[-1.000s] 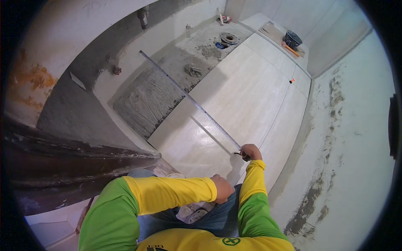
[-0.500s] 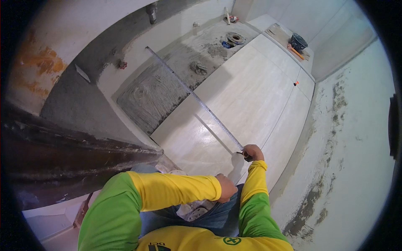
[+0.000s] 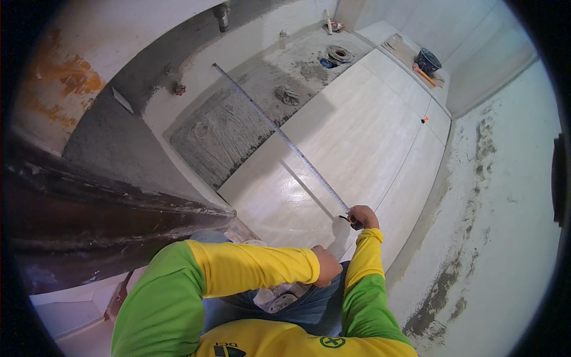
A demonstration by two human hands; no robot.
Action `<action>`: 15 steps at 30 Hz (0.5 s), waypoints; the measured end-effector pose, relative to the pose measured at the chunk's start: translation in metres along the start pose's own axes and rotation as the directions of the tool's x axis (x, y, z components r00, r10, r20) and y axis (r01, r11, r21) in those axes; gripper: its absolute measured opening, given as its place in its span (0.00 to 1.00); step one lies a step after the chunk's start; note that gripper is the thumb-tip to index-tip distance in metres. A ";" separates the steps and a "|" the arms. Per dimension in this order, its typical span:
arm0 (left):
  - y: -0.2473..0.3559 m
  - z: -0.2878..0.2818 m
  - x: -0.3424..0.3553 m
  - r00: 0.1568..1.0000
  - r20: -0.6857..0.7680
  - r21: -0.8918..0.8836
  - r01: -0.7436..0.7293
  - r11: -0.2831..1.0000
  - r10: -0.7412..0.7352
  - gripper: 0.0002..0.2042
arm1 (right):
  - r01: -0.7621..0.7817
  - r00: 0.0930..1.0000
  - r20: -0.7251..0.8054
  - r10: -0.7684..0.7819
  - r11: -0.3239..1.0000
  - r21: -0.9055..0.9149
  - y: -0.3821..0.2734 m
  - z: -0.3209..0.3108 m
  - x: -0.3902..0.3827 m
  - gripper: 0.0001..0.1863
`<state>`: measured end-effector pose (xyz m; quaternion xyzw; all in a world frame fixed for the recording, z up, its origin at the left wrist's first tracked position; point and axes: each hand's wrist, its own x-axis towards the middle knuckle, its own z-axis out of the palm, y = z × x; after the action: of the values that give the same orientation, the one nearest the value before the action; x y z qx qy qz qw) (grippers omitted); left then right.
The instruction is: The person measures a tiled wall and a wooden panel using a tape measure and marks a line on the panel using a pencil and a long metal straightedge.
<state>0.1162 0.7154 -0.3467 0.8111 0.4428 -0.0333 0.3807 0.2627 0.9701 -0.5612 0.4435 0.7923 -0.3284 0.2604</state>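
My right hand point(image 3: 364, 216) grips the case of a tape measure point(image 3: 354, 221), which is mostly hidden by the fingers. From it the long metal blade point(image 3: 279, 132) stretches up and left, above the pale floor tiles point(image 3: 333, 137) and the rough grey mortar, its tip near the far-left wall base. A thin shadow of the blade falls on the tiles. My left hand point(image 3: 327, 266) is curled closed by my knee, apart from the tape. Its fingers are turned away, so anything inside them is hidden.
Untiled mortar point(image 3: 208, 137) with a grey lump point(image 3: 287, 95) runs along the left. Farther back are a round drain pipe opening point(image 3: 339, 55), a dark bucket point(image 3: 427, 60) and an orange-handled tool point(image 3: 426, 78). An orange tile spacer point(image 3: 424, 119) sits on a joint. A dark doorframe point(image 3: 107, 226) stands close left.
The whole view has shifted slightly, with the scene a little farther right. Both hands and the extended tape keep nearly the same pose.
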 end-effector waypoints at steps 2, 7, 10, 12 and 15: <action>0.000 0.001 0.000 1.000 0.013 0.009 0.001 1.000 -0.001 0.18 | 0.012 1.000 -0.015 -0.011 0.999 0.050 -0.001 -0.001 -0.004 0.13; 0.000 0.003 0.002 1.000 0.019 0.013 0.003 1.000 -0.003 0.19 | 0.043 0.998 -0.045 -0.044 0.999 -0.020 -0.002 -0.005 -0.010 0.13; 0.001 0.001 0.001 1.000 0.027 0.007 0.003 1.000 -0.003 0.19 | 0.136 0.987 -0.075 -0.139 0.990 -0.043 -0.001 -0.005 -0.006 0.16; 0.002 0.000 -0.001 0.999 0.032 0.000 -0.002 1.000 0.002 0.18 | 0.194 0.979 -0.047 -0.197 0.979 -0.061 0.000 -0.004 -0.005 0.15; 0.003 -0.001 -0.002 1.000 -0.010 0.020 -0.002 1.000 0.002 0.18 | 0.074 0.997 -0.019 -0.074 0.997 -0.002 -0.002 -0.004 -0.008 0.14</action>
<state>0.1168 0.7144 -0.3436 0.8154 0.4435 -0.0333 0.3705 0.2644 0.9680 -0.5520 0.4169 0.8108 -0.3329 0.2409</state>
